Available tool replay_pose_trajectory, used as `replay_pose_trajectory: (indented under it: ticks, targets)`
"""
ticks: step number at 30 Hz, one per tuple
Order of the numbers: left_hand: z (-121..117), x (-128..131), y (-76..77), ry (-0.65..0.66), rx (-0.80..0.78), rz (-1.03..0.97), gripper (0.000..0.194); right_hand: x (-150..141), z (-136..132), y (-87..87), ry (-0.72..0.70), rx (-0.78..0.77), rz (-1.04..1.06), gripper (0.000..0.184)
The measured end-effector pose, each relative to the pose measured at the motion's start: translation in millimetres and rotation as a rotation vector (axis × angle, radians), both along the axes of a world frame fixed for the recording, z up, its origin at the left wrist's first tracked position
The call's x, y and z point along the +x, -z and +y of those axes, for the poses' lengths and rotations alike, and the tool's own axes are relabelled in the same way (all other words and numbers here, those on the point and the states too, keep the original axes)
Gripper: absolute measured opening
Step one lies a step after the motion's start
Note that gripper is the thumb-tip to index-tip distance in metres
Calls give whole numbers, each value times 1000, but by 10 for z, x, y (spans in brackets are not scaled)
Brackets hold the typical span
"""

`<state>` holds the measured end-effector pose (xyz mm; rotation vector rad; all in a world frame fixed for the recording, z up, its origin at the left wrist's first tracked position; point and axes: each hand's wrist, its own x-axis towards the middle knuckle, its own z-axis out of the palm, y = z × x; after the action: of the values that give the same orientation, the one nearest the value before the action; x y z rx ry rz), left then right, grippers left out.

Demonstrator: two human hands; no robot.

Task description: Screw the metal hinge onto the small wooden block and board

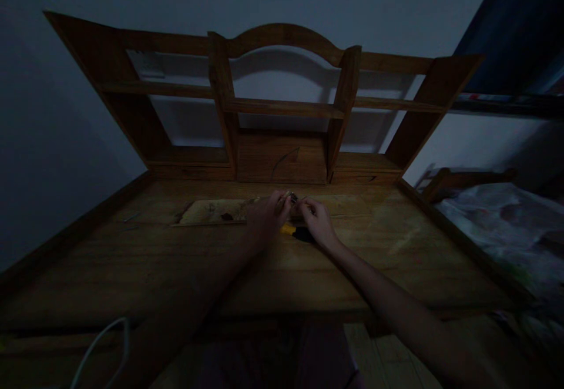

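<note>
Both hands meet near the middle of the desk, in dim light. My left hand (264,218) has its fingers pinched at a small, partly shiny object (293,198), too dark and small to name. From the other side, my right hand (318,220) is closed too, fingertips beside the same object; what lies in them I cannot make out. Just below the hands, a yellow-and-black handle-like thing (303,234) lies on the desk, partly hidden. Behind my left hand a long pale strip (215,211) of worn or peeled surface with a dark spot runs across the wood.
A wooden desk (176,271) carries a shelf hutch (282,108) along its back, against the wall. A thin, small item (131,217) lies at the left. A white cable (99,339) loops at the front left edge. Pale plastic sheeting (497,215) is heaped beyond the right edge.
</note>
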<state>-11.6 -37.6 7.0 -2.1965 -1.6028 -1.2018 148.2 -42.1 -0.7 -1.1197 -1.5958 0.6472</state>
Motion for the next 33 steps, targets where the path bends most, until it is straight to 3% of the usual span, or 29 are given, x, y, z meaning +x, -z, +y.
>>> replay_pose_trajectory:
  ticks: [15,27,33]
  targets:
    - [13,-4,19,37,34,-13,23,-14,8,7,22,-50,62,22]
    - [-9,9,-18,-24,-49,9,29,-11,36,50,4,-43,53,23]
    - [11,1,9,-38,-16,12,31,-18,16,20,8,-47,36,22]
